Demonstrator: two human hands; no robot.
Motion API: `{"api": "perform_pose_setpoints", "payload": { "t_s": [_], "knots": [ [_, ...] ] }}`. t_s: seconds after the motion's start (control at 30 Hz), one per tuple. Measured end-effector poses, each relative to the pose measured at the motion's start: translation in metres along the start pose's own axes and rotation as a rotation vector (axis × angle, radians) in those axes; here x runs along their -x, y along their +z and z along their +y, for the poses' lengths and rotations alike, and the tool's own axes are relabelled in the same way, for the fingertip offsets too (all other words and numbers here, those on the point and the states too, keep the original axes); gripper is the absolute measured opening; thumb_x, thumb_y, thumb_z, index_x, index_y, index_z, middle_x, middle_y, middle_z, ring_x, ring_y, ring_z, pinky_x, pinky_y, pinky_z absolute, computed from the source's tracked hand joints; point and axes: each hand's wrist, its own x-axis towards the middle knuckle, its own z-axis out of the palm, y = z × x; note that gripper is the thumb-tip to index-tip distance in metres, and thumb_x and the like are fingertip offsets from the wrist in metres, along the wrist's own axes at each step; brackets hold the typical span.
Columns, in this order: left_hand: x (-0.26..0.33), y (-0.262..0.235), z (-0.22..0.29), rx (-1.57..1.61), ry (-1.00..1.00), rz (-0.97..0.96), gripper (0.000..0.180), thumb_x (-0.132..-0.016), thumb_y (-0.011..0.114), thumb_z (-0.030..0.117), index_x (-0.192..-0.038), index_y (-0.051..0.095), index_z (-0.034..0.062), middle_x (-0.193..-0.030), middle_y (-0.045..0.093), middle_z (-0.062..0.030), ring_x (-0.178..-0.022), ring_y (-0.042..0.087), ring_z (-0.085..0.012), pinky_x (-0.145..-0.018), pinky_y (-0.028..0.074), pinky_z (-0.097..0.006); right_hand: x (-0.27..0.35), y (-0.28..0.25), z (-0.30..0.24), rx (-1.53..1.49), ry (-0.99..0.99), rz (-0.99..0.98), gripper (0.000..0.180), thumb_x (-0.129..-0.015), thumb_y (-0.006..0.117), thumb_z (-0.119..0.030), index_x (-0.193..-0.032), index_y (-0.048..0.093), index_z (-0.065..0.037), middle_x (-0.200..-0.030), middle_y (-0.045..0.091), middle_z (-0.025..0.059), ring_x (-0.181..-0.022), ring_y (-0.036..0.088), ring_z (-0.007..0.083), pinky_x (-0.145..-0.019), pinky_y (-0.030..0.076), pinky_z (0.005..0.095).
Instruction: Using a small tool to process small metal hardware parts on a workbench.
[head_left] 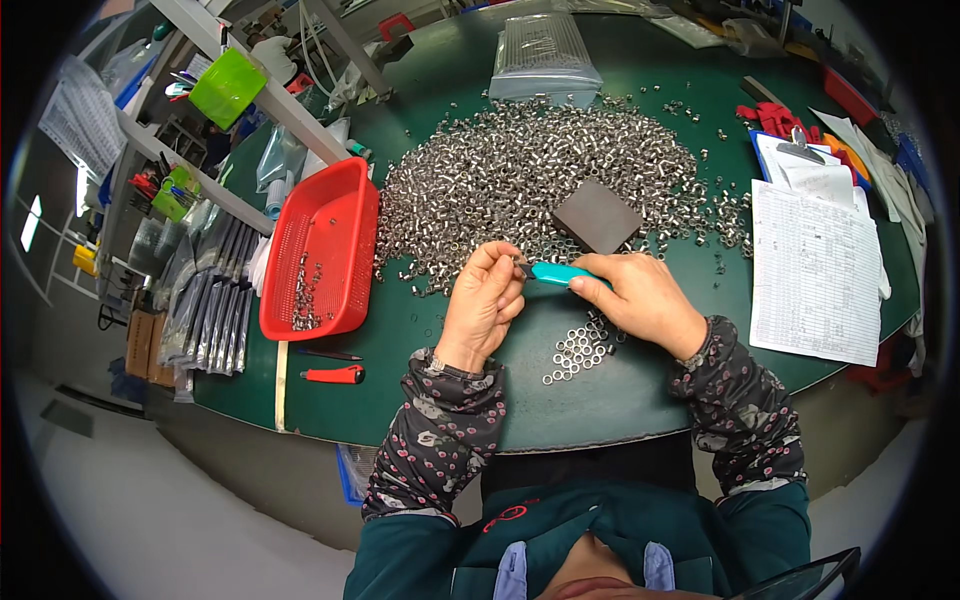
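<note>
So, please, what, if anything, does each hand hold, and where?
Right hand: a tool, by its teal handle; whether the left hand holds anything is unclear.

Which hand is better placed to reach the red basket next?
Probably the left hand: it is nearer the red basket, while the right hand, farther off, grips the teal-handled tool.

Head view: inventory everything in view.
table: one, green, centre
metal pieces: uncountable, silver, piled centrally
loose rings: many, silver, nearside of pile
block: one, dark grey, pile's near edge
basket: one, red, left of pile
utility knife: one, red, near left edge
paper sheet: one, white, right
clipboard: one, blue, beyond sheet
gloves: count unclear, red, upper right
holders: two, green, upper left
tool: one, teal, in right hand
left hand: one, bare, at tool's tip
right hand: one, bare, holding tool
</note>
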Motion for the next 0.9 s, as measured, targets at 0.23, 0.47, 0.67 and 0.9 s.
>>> {"api": "perform_pose_setpoints", "payload": {
  "t_s": [0.23,0.47,0.67,0.9],
  "knots": [
    [0.0003,-0.0067,-0.0011,0.039,-0.054,0.025,0.014,-0.093,0.05,0.015,-0.101,0.052,0.0048,-0.08,0.052,-0.0024,-0.049,0.033,-0.0024,-0.038,0.024,-0.015,0.0017,0.0013,-0.0029,0.093,-0.068,0.063,0.027,-0.085,0.054,-0.032,-0.092,0.063,-0.008,-0.07,0.061,0.0131,-0.067,0.059,0.0328,-0.06,0.046,0.0436],
    [0.0007,-0.0069,-0.001,0.055,-0.073,0.055,0.015,-0.093,0.049,0.016,-0.1,0.053,0.0037,-0.078,0.05,-0.0019,-0.049,0.033,-0.0024,-0.038,0.025,-0.015,0.0028,0.0025,-0.0041,0.244,-0.144,0.175,0.024,-0.081,0.06,-0.031,-0.09,0.062,-0.008,-0.07,0.059,0.0103,-0.066,0.059,0.0302,-0.058,0.046,0.0401],
    [0.0003,-0.0058,-0.0012,0.051,-0.071,0.066,0.014,-0.092,0.053,0.015,-0.098,0.055,0.0027,-0.077,0.051,-0.0019,-0.048,0.033,-0.0014,-0.038,0.025,-0.014,0.0009,0.003,-0.0016,0.351,-0.224,0.251,0.023,-0.077,0.065,-0.029,-0.087,0.06,-0.009,-0.066,0.056,0.008,-0.063,0.059,0.0269,-0.057,0.046,0.0386],
    [-0.001,-0.0067,0.0,0.033,-0.105,0.066,0.014,-0.093,0.05,0.015,-0.099,0.054,0.0042,-0.076,0.051,-0.0019,-0.049,0.032,-0.0022,-0.038,0.025,-0.015,-0.0018,0.0012,0.0007,0.427,-0.317,0.307,0.026,-0.072,0.069,-0.027,-0.089,0.058,-0.01,-0.065,0.051,0.0035,-0.063,0.055,0.0213,-0.057,0.041,0.0355]
  ]
}}
